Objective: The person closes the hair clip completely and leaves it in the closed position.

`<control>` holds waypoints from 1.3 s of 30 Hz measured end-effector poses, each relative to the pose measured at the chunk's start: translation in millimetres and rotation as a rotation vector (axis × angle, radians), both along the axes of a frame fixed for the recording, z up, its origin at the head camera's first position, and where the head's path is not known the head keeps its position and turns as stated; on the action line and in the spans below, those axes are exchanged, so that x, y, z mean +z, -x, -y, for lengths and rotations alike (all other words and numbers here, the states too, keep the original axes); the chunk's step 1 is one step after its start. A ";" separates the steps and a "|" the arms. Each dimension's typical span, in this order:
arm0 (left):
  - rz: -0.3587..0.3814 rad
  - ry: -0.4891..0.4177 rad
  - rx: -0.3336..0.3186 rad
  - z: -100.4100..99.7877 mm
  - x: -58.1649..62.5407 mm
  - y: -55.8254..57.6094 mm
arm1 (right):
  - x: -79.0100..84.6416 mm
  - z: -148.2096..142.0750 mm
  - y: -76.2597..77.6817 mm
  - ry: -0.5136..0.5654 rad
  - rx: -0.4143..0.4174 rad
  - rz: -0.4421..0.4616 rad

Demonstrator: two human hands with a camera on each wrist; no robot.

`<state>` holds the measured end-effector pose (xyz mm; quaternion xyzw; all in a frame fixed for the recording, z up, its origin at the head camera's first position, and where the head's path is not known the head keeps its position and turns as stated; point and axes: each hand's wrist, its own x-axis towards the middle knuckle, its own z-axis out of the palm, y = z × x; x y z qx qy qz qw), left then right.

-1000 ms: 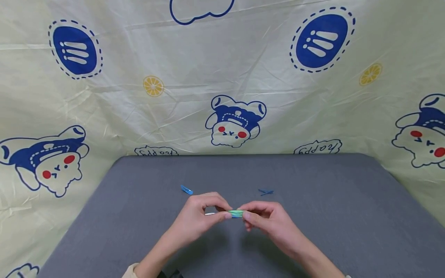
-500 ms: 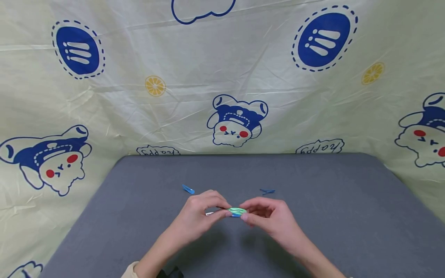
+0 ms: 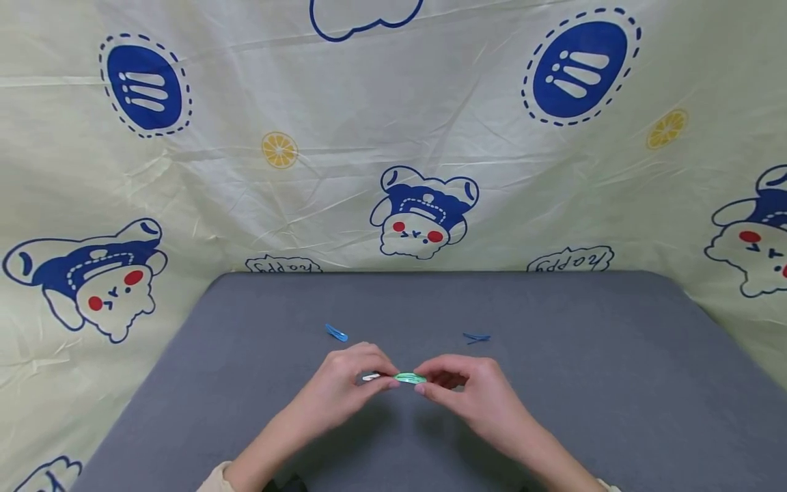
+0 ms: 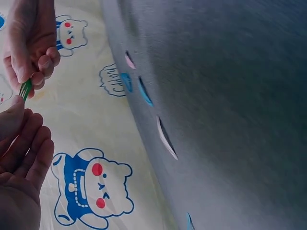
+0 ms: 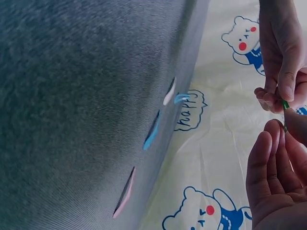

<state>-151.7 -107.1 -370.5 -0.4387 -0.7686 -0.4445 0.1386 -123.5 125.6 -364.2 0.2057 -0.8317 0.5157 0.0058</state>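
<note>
A green snap hair clip (image 3: pixel 410 378) is held up over the middle of the table, spanning the gap between both hands. My left hand (image 3: pixel 350 376) pinches its left end between thumb and forefinger. At the other end, the thumb and fingers of my right hand (image 3: pixel 467 386) pinch it. In the left wrist view only a short bit of the green clip (image 4: pixel 25 89) shows between the fingertips; the right wrist view shows even less. A white hair clip (image 3: pixel 371 376) lies on the table, partly hidden behind my left hand.
Beyond my hands on the grey table (image 3: pixel 553 328) lie a blue hair clip (image 3: pixel 336 333) at left and a darker blue one (image 3: pixel 476 337) at right. The wrist views also show a pink clip (image 5: pixel 124 194). A patterned cloth (image 3: pixel 344 123) hangs behind the table.
Both hands have shifted slightly left with the green clip. The right fingertips uncovered more of its right end, then settled at its tip. The blue clip seen just below it is now hidden.
</note>
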 end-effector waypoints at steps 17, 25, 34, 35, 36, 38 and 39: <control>0.232 0.160 0.017 19.5 -17.8 2.4 | -16.0 10.6 17.9 -0.130 0.168 0.021; 0.412 0.171 0.128 25.4 -27.6 4.0 | -20.9 20.7 27.8 -0.251 0.203 0.015; 0.488 0.223 0.179 29.4 -35.9 11.7 | -26.3 32.9 40.7 -0.374 0.210 -0.008; 0.491 0.230 0.181 30.0 -36.4 12.4 | -27.1 34.2 42.7 -0.372 0.227 -0.007; 0.493 0.236 0.183 30.7 -37.0 13.1 | -27.8 35.5 44.5 -0.371 0.242 -0.006; 0.495 0.249 0.185 31.9 -37.7 14.0 | -29.9 37.9 47.6 -0.364 0.267 -0.005; 0.494 0.255 0.184 32.5 -38.0 14.3 | -30.7 38.9 48.8 -0.362 0.276 0.002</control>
